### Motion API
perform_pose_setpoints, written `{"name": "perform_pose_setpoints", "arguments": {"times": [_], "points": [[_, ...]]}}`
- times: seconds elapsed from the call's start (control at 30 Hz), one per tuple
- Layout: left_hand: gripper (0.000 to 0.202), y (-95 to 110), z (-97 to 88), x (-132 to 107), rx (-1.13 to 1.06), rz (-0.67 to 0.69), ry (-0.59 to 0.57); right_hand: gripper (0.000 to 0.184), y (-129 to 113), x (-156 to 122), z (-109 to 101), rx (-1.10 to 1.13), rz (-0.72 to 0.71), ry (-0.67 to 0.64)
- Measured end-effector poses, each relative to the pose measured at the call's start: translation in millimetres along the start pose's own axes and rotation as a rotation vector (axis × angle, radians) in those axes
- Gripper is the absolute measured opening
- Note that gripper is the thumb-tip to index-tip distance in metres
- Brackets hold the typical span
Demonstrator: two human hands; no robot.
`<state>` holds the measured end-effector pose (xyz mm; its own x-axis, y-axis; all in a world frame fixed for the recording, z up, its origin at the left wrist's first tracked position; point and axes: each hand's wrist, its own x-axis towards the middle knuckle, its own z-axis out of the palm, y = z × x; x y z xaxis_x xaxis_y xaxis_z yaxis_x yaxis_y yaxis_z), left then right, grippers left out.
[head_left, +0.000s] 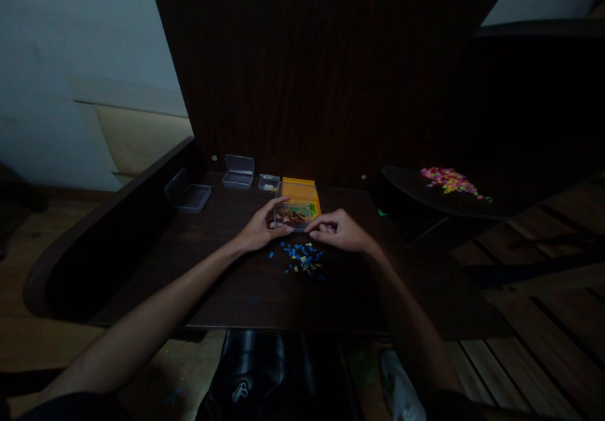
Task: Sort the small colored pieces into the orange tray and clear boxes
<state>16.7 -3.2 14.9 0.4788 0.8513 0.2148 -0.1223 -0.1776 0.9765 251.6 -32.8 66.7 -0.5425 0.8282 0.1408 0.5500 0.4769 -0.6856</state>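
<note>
A small clear plastic box [293, 215] with dark and green bits inside stands on the dark wooden table [227, 282]. My left hand [258, 227] cups its left side, thumb and fingers wrapped round it. At the box's right front corner my right hand [340, 229] has its fingers curled in a pinch, touching it. Several small blue and yellow pieces [302, 258] lie scattered just in front of both hands. An orange lid or card [299, 193] lies behind the box.
Open clear cases stand at the back: one at the left [188, 194], one [239, 171], and a small one [269, 183]. A heap of pink and yellow pieces [449, 180] lies on a dark round surface at the right. A dark panel rises behind.
</note>
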Motion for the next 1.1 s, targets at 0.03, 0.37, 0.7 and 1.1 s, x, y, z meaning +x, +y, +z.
{"name": "perform_pose_setpoints", "arguments": {"times": [0.03, 0.37, 0.7, 1.1], "points": [[0.077, -0.4, -0.3, 0.1, 0.011, -0.016, 0.006, 0.029, 0.2, -0.4, 1.5, 0.009, -0.016, -0.084], [0.073, 5.9, -0.8, 1.0, -0.023, 0.001, 0.037, 0.018, -11.0, 8.5, 29.8, -0.168, -0.047, -0.384], [0.064, 3.1, 0.3, 1.9, -0.082, 0.049, 0.062, 0.013, -16.7, 11.2, 37.4, -0.232, 0.025, -0.444], [0.075, 3.8, 0.1, 2.5, -0.152, 0.022, 0.077, 0.03, -7.2, 5.7, 19.7, 0.162, 0.023, -0.133]]}}
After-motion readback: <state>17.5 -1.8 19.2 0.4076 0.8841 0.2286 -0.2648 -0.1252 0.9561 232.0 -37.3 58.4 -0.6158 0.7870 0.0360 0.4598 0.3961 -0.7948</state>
